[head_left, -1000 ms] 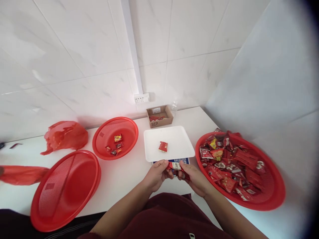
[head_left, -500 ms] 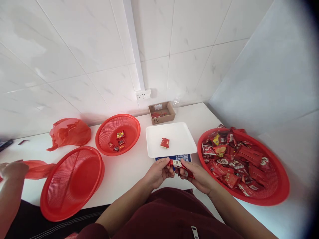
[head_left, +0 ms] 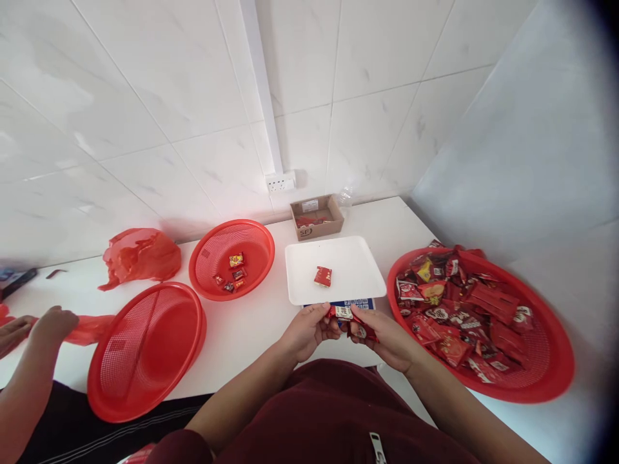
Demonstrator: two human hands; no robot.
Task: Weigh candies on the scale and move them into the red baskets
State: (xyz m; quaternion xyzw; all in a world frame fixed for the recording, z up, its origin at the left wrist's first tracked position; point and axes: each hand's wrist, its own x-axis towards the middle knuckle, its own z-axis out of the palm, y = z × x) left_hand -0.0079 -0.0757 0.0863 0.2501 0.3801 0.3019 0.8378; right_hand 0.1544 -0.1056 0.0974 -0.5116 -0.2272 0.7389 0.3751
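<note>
My left hand (head_left: 305, 334) and my right hand (head_left: 388, 339) are closed in front of my body, pinching small red candy packets between them. The uppermost candy packet (head_left: 343, 313) has a whitish label and is held at both ends. A darker red packet (head_left: 363, 331) hangs under my right fingers. Something small and blue shows between the hands, too hidden to name. Just beyond them a white tray (head_left: 358, 264) rests on a scale with a blue keypad (head_left: 360, 303). One red packet (head_left: 323, 276) lies on the tray.
A red basket (head_left: 556, 361) heaped with red packets stands at right. Leftward are a red basket (head_left: 198, 248) with several candies and another red basket (head_left: 104, 386). A cardboard box (head_left: 319, 230) and red plastic bag (head_left: 145, 254) sit by the wall. A co-worker's hands (head_left: 53, 325) handle red plastic.
My hands keep hold of the packets in nearly the same place. The co-worker's hand has moved right, and a second hand now shows beside it. The view has shifted slightly.
</note>
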